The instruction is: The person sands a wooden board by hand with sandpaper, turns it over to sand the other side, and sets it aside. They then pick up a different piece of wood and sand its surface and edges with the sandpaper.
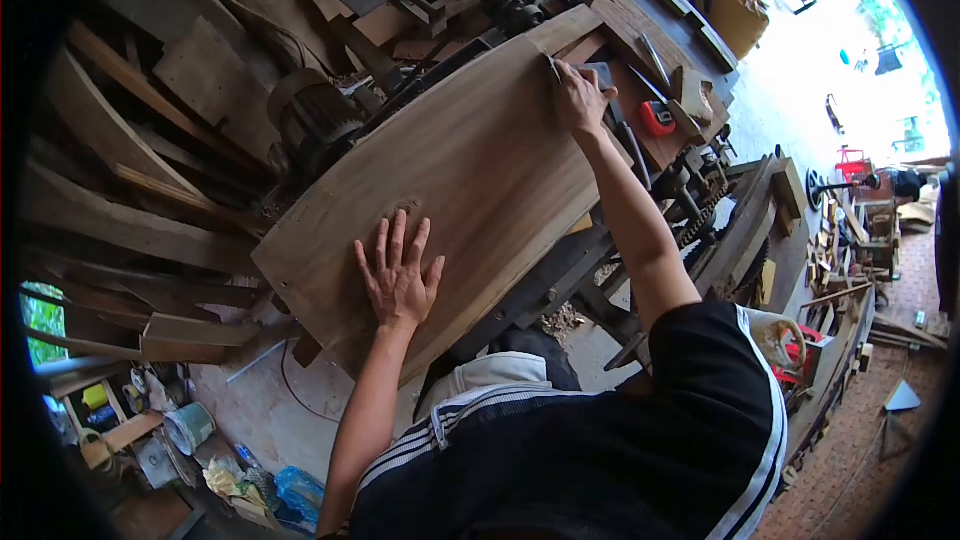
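Observation:
A wide, slightly curved wooden board (500, 145) lies slantwise in front of me. Flat on its near left part rests my left hand (398, 275), fingers spread, with a small pile of shavings (405, 210) just beyond the fingertips. At the board's far right end my right hand (582, 100) is closed around a thin, dark, flat-edged piece (553, 70). Most of that piece is covered by the fingers, so its exact kind cannot be made out. A red tape measure (657, 119) lies to the right of this hand.
Beyond the board stands an electric motor (310, 110). Curved timber pieces (120, 220) are stacked at the left. A chisel-like tool (655, 60) lies among wood offcuts at the far right. Below left are a bucket (190, 428) and a blue plastic bag (298, 490).

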`<state>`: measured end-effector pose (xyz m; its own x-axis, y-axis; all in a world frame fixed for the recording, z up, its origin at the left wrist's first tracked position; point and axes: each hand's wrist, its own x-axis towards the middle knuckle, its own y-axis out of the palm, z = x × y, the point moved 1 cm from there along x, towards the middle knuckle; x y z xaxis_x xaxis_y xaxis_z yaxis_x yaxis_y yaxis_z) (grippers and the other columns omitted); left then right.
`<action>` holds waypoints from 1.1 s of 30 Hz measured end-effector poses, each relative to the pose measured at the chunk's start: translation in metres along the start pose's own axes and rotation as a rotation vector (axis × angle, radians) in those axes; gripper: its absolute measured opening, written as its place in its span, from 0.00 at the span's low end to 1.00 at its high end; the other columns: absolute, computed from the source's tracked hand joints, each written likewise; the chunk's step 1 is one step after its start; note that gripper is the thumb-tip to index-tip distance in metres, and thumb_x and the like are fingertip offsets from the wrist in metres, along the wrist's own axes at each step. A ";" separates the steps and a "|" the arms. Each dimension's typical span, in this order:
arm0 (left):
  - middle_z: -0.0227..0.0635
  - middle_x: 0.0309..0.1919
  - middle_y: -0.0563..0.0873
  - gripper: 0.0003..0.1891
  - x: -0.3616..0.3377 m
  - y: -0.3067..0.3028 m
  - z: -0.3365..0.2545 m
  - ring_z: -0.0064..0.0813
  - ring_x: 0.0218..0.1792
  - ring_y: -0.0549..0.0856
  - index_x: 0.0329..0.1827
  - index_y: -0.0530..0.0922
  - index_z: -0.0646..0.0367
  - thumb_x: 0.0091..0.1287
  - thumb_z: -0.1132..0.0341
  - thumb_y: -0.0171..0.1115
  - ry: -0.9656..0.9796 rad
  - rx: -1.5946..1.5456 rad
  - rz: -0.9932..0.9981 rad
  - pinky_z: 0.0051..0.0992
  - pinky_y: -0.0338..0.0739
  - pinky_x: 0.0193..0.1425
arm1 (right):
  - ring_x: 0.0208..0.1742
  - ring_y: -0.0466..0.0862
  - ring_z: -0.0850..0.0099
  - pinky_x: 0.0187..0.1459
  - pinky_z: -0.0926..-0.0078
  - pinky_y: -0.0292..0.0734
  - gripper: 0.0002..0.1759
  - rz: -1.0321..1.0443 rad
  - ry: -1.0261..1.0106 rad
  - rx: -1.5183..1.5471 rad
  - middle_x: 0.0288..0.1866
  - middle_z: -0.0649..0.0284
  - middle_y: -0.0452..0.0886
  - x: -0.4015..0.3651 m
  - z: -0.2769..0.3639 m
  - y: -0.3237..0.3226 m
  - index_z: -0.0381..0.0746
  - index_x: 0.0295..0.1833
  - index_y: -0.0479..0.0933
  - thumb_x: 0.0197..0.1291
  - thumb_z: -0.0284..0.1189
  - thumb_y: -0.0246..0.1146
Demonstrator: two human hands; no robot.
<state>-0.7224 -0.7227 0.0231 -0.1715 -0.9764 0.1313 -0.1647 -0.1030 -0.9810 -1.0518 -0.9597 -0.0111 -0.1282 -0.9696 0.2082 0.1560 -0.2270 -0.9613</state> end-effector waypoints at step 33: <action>0.29 0.77 0.60 0.30 -0.002 0.000 -0.002 0.38 0.76 0.58 0.75 0.62 0.34 0.69 0.46 0.54 -0.008 0.013 0.007 0.60 0.43 0.77 | 0.72 0.65 0.68 0.60 0.46 0.53 0.32 -0.126 -0.206 -0.197 0.71 0.73 0.71 -0.137 -0.024 -0.056 0.49 0.70 0.69 0.56 0.27 0.60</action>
<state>-0.7240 -0.7201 0.0233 -0.1644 -0.9786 0.1237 -0.1512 -0.0989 -0.9835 -1.0662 -0.8122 0.0104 0.0704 -0.9376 0.3406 -0.0442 -0.3441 -0.9379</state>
